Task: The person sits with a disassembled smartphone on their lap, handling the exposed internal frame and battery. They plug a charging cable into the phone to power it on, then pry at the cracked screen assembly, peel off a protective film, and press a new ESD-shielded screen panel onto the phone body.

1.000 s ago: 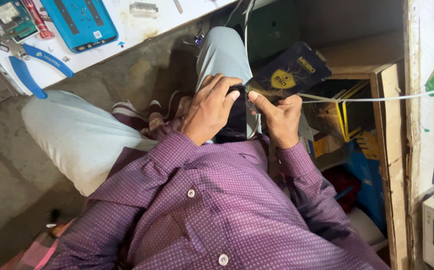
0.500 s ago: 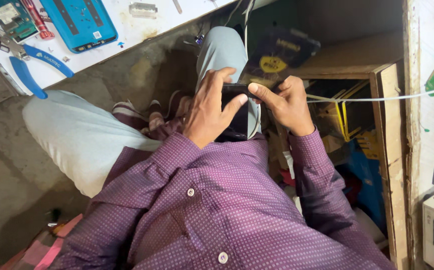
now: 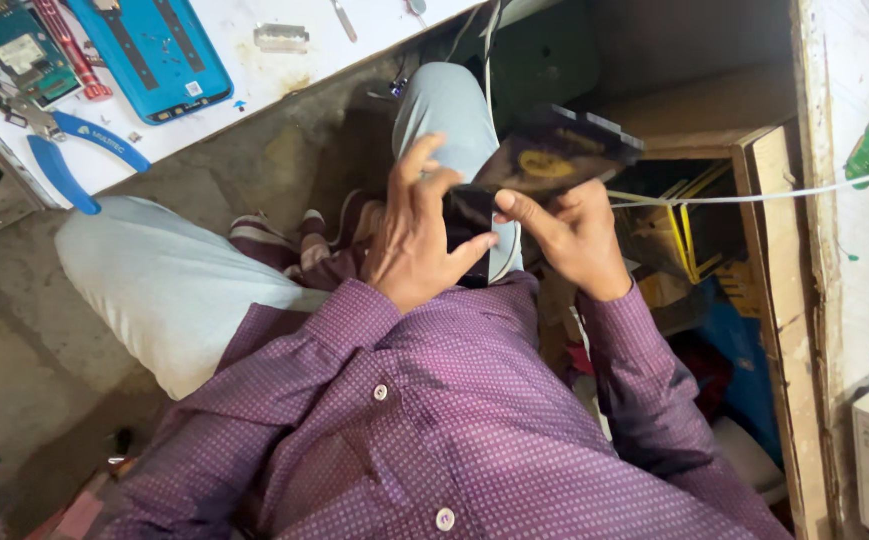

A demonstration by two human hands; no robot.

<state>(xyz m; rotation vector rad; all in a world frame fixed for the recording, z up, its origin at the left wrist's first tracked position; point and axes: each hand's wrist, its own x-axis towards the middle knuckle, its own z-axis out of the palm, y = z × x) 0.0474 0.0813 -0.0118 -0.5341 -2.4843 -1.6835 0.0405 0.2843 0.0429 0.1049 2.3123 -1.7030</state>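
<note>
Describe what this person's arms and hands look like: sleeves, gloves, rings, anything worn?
Both arms wear long sleeves of a purple shirt with a fine pattern of small pale dots, buttoned down the front with pale buttons. The cuffs end at the wrists. The left hand and right hand are bare: no gloves, and no ring or watch that shows from the head view.

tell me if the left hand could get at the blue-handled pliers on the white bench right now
Probably not at once: the left hand is wrapped on the dark phone over the lap. The blue-handled pliers lie uncovered on the white bench, with nothing visibly between, so freeing that hand first should do.
</note>
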